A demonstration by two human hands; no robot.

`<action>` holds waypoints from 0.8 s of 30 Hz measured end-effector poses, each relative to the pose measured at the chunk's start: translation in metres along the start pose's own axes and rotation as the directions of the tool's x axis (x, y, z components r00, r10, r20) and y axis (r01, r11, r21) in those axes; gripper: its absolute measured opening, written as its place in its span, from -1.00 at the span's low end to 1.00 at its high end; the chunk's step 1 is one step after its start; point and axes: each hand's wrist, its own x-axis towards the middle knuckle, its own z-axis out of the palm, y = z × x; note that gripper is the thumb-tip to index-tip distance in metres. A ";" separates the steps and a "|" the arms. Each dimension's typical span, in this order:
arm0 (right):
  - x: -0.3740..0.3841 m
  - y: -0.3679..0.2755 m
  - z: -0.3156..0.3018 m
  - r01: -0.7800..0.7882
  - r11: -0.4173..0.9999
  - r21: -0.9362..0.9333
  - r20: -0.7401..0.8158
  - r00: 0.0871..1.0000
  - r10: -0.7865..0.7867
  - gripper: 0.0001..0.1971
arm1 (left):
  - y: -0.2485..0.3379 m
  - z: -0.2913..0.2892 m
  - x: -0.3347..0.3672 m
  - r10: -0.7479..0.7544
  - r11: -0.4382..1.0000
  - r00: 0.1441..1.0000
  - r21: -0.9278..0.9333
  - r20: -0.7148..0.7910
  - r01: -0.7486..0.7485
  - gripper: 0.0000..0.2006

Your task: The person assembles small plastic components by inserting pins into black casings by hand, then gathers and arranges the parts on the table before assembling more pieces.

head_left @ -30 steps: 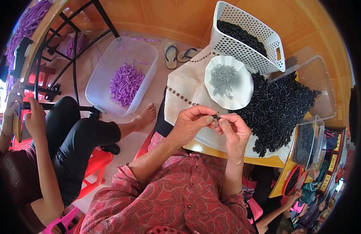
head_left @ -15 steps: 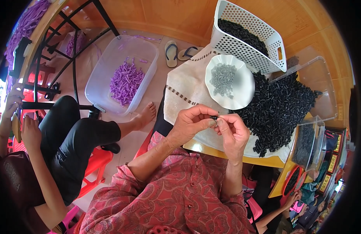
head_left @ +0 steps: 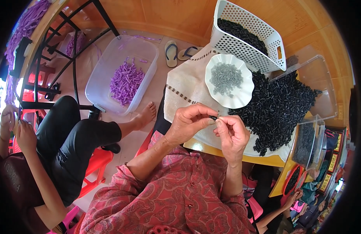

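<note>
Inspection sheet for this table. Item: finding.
Surface: yellow-edged table, partly under a white cloth with dashed brown stripes.
Job's things: small black piece at the fingertips; heap of black pieces; clear pieces in a white scalloped dish; more black pieces in a white perforated basket.
Clutter: clear plastic bin at the heap's edge; flip-flops on the floor.
Left hand: pinching the small black piece.
Right hand: thumb and fingers closed together beside it, hold partly hidden.
Cables: none identifiable for certain.
Surroundings: translucent bin of purple pieces; seated co-worker at left; another person's arm lower right.
</note>
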 end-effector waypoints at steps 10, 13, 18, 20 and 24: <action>-0.004 -0.006 -0.005 -0.261 0.844 0.468 0.085 0.964 0.251 -0.89 | 0.004 0.005 0.000 -0.054 0.937 0.997 -0.342 0.047 0.067 -0.78; -0.005 -0.006 -0.006 -0.244 0.855 0.458 0.095 0.969 0.226 -0.88 | 0.002 0.006 0.000 -0.055 0.920 0.998 -0.387 0.040 0.066 -0.78; -0.006 -0.008 -0.005 -0.229 0.866 0.445 0.085 0.973 0.214 -0.88 | 0.002 0.005 -0.001 -0.055 0.929 0.998 -0.364 0.034 0.063 -0.77; -0.006 -0.008 -0.004 -0.225 0.867 0.445 0.083 0.974 0.210 -0.89 | 0.004 0.005 -0.002 -0.083 0.927 0.996 -0.364 0.042 0.093 -0.77; -0.006 -0.010 -0.004 -0.200 0.883 0.425 0.065 0.979 0.191 -0.91 | 0.008 0.007 -0.002 -0.072 0.932 0.997 -0.353 0.041 0.082 -0.77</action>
